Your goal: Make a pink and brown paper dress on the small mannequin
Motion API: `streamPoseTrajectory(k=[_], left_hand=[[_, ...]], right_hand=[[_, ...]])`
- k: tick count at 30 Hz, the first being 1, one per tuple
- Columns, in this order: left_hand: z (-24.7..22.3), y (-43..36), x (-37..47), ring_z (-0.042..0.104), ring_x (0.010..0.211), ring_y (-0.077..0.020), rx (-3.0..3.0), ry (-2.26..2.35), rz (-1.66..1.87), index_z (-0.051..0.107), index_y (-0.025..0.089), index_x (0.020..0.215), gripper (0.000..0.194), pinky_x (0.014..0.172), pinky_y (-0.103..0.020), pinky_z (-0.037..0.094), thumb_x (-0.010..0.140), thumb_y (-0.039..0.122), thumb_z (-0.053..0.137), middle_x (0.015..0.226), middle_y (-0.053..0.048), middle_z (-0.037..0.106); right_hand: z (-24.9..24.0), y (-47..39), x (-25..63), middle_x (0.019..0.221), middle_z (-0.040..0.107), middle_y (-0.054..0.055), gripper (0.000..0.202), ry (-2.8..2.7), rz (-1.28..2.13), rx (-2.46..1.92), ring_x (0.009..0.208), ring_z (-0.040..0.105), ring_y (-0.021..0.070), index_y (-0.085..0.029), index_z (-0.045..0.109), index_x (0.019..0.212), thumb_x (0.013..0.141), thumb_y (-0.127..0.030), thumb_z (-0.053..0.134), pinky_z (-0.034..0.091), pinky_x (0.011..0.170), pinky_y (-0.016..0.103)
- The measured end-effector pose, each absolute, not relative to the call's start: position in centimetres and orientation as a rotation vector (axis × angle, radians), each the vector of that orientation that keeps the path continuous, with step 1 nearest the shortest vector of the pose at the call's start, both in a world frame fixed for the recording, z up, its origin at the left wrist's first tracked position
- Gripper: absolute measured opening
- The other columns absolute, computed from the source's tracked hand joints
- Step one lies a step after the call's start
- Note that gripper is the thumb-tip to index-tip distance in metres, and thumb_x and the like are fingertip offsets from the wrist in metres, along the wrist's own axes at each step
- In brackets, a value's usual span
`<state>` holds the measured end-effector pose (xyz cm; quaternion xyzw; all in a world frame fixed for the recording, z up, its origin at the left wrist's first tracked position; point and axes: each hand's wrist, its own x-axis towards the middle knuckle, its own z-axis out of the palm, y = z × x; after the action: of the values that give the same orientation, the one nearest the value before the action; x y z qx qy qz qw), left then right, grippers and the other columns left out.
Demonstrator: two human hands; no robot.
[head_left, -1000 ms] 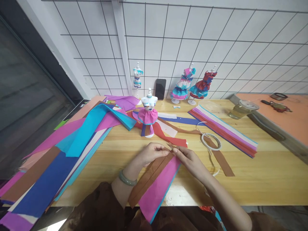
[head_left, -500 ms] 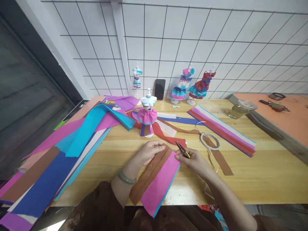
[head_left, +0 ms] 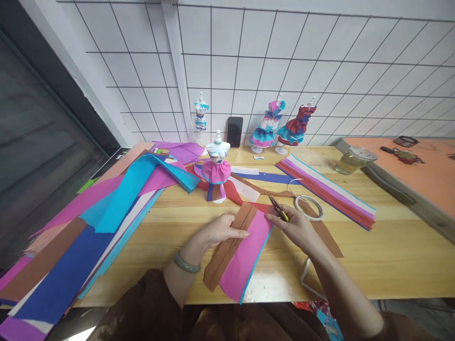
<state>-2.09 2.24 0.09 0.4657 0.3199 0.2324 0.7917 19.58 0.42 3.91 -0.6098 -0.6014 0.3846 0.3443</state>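
Above the table's front edge I hold a sheet of pink crepe paper (head_left: 245, 253) with a blue edge and a folded brown strip (head_left: 227, 251) along its left side. My left hand (head_left: 223, 230) is closed on the brown strip, thumb on top and fingers hidden underneath. At the upper right corner of the paper, my right hand (head_left: 293, 225) pinches the edge. Tucked in that same hand are small scissors (head_left: 278, 208) with dark pointed blades and a yellow handle part, pointing up and away. Just beyond stands a small dress form (head_left: 218, 151) in a pink ruffled skirt.
Coloured paper strips (head_left: 81, 255) pile up at left. On the right lie a roll of white tape (head_left: 309, 208) and a layered striped paper (head_left: 327, 192). Behind stand dressed forms (head_left: 265, 130), a phone (head_left: 235, 132) and a lidded cup (head_left: 355, 161).
The paper and both hands have moved away from me and slightly right. My left thumb has shifted from the strip's top end to across its middle.
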Motion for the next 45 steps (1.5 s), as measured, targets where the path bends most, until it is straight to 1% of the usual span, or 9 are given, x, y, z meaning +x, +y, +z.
streamPoseTrajectory(k=[5,9,14,19,25,31,35,40,45], left_hand=[[0.5,2.3,-1.9,0.059,0.073,-0.0137,0.909,0.707,0.646,0.064,0.012,0.093,0.035,0.068,-0.025,0.043,0.062,0.026,0.074,0.086,-0.006,0.066],[1.4,2.2,-1.8,0.060,0.079,-0.0157,0.829,0.648,0.703,0.064,0.012,0.095,0.035,0.076,-0.028,0.043,0.063,0.023,0.074,0.091,-0.008,0.066],[1.3,2.2,-1.6,0.061,0.087,-0.0174,0.789,0.613,0.819,0.062,0.016,0.104,0.042,0.084,-0.032,0.042,0.064,0.021,0.073,0.098,-0.007,0.066],[1.0,2.2,-1.3,0.060,0.093,-0.0204,0.761,0.628,0.879,0.062,0.013,0.102,0.038,0.085,-0.033,0.043,0.067,0.024,0.071,0.102,-0.010,0.066],[0.4,2.3,-1.2,0.063,0.081,-0.0188,0.731,0.723,0.828,0.064,0.013,0.095,0.034,0.074,-0.033,0.048,0.066,0.029,0.072,0.092,-0.008,0.068],[-0.3,2.5,-1.4,0.062,0.090,-0.0223,0.827,0.796,0.795,0.062,0.015,0.102,0.044,0.075,-0.036,0.049,0.061,0.026,0.075,0.100,-0.010,0.067],[-0.1,2.5,-1.4,0.061,0.095,-0.0245,0.835,0.820,0.809,0.060,0.016,0.107,0.051,0.079,-0.039,0.049,0.059,0.024,0.077,0.105,-0.011,0.065],[0.1,2.7,-1.3,0.059,0.099,-0.0248,0.787,0.836,0.841,0.057,0.018,0.110,0.056,0.081,-0.040,0.049,0.058,0.022,0.077,0.108,-0.011,0.063],[-0.2,2.9,-1.5,0.061,0.092,-0.0218,0.748,0.830,0.835,0.058,0.016,0.104,0.048,0.077,-0.036,0.050,0.060,0.022,0.076,0.102,-0.010,0.065]], right_hand=[[3.6,-0.3,19.4,0.058,0.049,-0.004,0.035,-1.361,1.003,-1.673,0.044,0.037,0.0076,-0.019,0.057,0.083,0.070,-0.052,0.062,0.027,0.042,0.021],[3.2,-1.0,18.5,0.049,0.034,-0.009,0.039,-1.205,1.104,-1.644,0.039,0.028,0.0059,-0.020,0.050,0.082,0.068,-0.054,0.063,0.020,0.038,0.020],[2.3,-2.5,16.9,0.043,0.029,-0.012,0.040,-1.106,1.409,-1.525,0.035,0.022,0.0046,-0.021,0.042,0.075,0.067,-0.054,0.064,0.015,0.036,0.020],[1.9,-3.5,16.2,0.049,0.034,-0.010,0.040,-1.145,1.574,-1.420,0.037,0.027,0.0041,-0.021,0.039,0.072,0.065,-0.046,0.069,0.018,0.038,0.020],[1.8,-2.6,17.4,0.059,0.040,-0.007,0.038,-1.116,1.371,-1.536,0.044,0.033,0.0059,-0.021,0.043,0.077,0.063,-0.042,0.071,0.022,0.040,0.020],[2.4,-2.1,17.9,0.065,0.049,-0.003,0.037,-1.113,1.214,-1.597,0.052,0.044,0.0093,-0.020,0.047,0.074,0.058,-0.041,0.073,0.029,0.043,0.021],[3.4,-2.0,18.4,0.061,0.049,-0.003,0.037,-1.130,1.177,-1.649,0.049,0.041,0.0089,-0.020,0.048,0.071,0.055,-0.042,0.073,0.028,0.042,0.021],[3.6,-2.0,19.2,0.057,0.046,-0.005,0.037,-1.173,1.140,-1.687,0.045,0.036,0.0075,-0.020,0.048,0.072,0.058,-0.046,0.071,0.025,0.041,0.021],[2.5,-2.1,19.5,0.065,0.051,-0.003,0.036,-1.251,1.261,-1.638,0.055,0.046,0.0108,-0.020,0.049,0.078,0.061,-0.046,0.068,0.032,0.047,0.022]])
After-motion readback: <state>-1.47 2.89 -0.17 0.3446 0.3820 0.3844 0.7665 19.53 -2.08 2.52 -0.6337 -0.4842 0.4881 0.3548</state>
